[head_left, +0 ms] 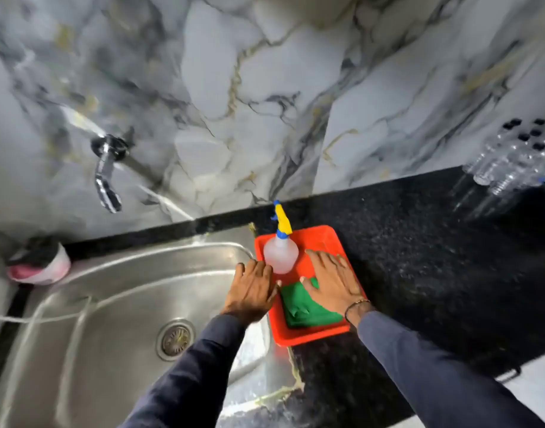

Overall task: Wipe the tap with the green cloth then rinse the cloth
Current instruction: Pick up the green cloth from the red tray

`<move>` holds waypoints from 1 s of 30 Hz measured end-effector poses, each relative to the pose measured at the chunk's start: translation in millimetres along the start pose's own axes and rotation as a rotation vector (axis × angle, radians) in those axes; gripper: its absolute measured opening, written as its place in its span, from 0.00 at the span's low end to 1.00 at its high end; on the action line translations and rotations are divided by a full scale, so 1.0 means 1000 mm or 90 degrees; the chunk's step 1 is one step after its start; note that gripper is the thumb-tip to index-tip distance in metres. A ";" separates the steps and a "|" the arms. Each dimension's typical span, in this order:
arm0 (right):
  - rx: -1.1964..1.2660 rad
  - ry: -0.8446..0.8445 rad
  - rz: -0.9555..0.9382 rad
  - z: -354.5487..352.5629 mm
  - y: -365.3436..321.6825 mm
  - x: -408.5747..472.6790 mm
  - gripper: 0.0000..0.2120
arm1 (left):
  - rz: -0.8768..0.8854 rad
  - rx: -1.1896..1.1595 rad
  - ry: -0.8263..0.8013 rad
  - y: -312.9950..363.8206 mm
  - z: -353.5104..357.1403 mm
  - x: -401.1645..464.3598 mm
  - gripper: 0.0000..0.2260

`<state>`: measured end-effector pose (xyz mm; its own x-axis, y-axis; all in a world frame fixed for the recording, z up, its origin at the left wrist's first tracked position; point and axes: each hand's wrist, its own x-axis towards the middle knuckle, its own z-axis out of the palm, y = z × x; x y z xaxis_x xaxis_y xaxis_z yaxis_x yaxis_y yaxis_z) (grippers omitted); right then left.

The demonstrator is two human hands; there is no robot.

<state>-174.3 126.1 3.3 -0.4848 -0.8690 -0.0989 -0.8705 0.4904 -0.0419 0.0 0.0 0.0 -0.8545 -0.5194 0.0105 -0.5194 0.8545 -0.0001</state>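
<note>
Fingers [319, 261] of right hand [334, 284] spread flat, thumb touching green cloth [308, 307], gripping nothing | left hand [252, 288] splayed beside red tray [323, 234] | tap [106, 174] far left, unwiped | wiping, rinsing both remain

The cloth [311, 307] is plain green on a bright red tray [323, 239]; the spray bottle [280, 254] is frosted clear with a yellow-and-blue head. The worktop [419, 257] is speckled black, the wall [265, 88] grey-white marble with dark and gold veins, both sleeves [434, 366] navy.
</note>
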 end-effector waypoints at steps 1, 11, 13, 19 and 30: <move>-0.016 -0.057 -0.003 0.010 0.007 0.003 0.37 | 0.017 0.015 -0.046 0.010 0.011 0.005 0.14; -0.099 -0.212 -0.057 0.032 0.030 0.018 0.25 | 0.026 0.040 -0.129 0.068 0.051 0.030 0.17; -0.059 -0.250 -0.060 0.022 0.032 0.020 0.19 | -0.001 -0.038 -0.189 0.066 0.050 0.038 0.18; 0.168 -0.356 -0.027 -0.041 0.031 0.032 0.22 | -0.045 -0.503 -0.349 0.033 -0.006 0.030 0.10; 0.957 -0.242 0.170 -0.103 -0.129 0.072 0.16 | -0.223 -0.558 -0.036 -0.147 -0.121 -0.019 0.16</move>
<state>-105.4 -6.6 103.7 -0.3542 -0.7970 -0.4893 0.2239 0.4357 -0.8718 93.9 -115.5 121.3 -0.6625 -0.7267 -0.1817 -0.5743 0.3370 0.7461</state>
